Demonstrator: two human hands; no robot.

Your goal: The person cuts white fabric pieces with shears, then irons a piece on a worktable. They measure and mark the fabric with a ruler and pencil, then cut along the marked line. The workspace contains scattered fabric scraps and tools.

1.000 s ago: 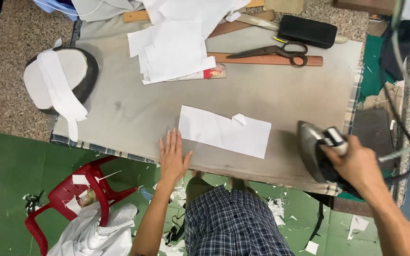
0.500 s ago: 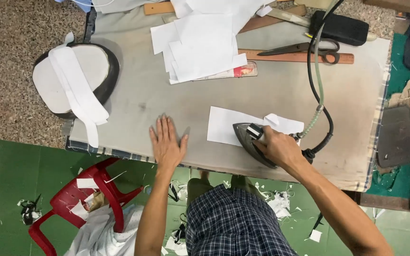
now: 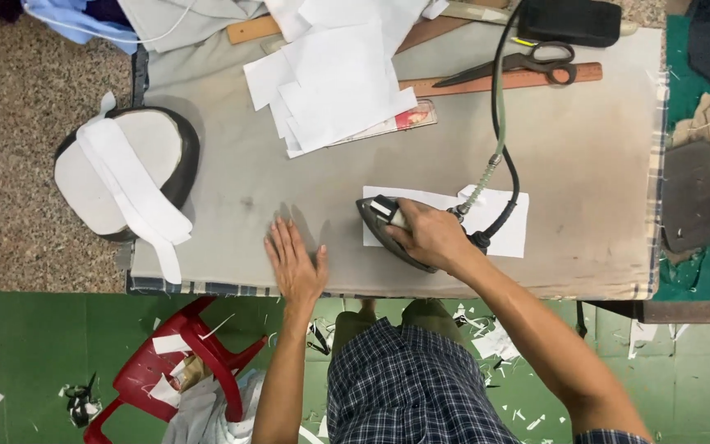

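Fingers of the right hand (image 3: 429, 237) are wrapped tight around the handle of an electric iron (image 3: 388, 228), which is pressed on a white cut piece of fabric (image 3: 503, 220) just right of the frame's centre. A dark cord (image 3: 501, 107) is seen running from the iron's rear up to the top edge. The left hand (image 3: 296, 265) is laid flat and spread, holding nothing, on the grey padded table cover (image 3: 585, 156), to the left of the iron and near the lower edge of the table. A stack of white cut pieces (image 3: 334, 78) is placed at upper centre, with a wooden ruler (image 3: 503, 80) and black scissors (image 3: 527, 62) to its right. A pressing cushion (image 3: 125, 173) draped with white strips is set at the left. A red plastic stool (image 3: 174, 366) is seen on the green floor at lower left.
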